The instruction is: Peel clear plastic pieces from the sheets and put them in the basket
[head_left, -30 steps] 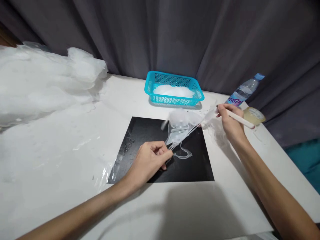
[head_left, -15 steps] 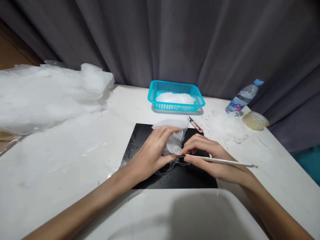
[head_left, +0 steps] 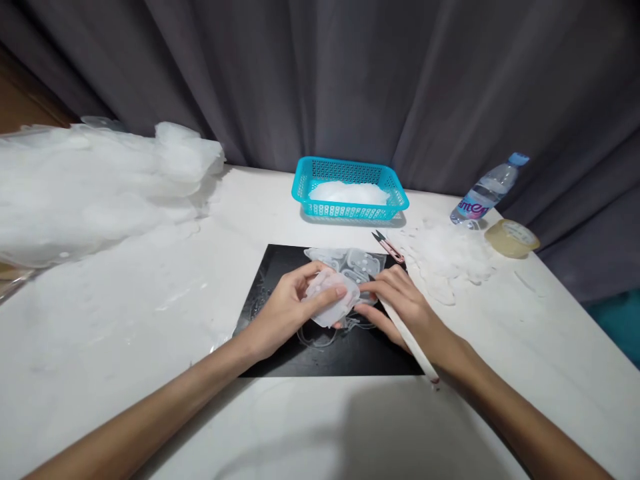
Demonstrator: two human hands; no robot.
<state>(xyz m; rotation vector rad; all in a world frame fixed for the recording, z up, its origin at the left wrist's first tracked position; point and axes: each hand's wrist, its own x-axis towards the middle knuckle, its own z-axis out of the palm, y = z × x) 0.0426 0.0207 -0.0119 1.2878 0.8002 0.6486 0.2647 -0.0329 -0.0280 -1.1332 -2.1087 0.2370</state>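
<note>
Left grip (head_left: 286,303) pinching translucent piece (head_left: 329,314), right grip (head_left: 411,303) holding white stick (head_left: 407,335), mat (head_left: 340,361) beneath

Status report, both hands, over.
Left hand gripping translucent white sheet. Right hand beside it, holding slim white tool. Pink, dark-bladed snips at edge of black rectangular mat.

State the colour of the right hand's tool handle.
The tool handle is off-white, reddish at its near end; the head view shows it best.

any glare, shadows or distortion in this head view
In the head view, white glints left of the flat black rectangular mat; same view, a broad soft shadow on the white tabletop; same view, the clear blue-capped plastic bottle leans outward, likely wide-angle stretch.
</note>
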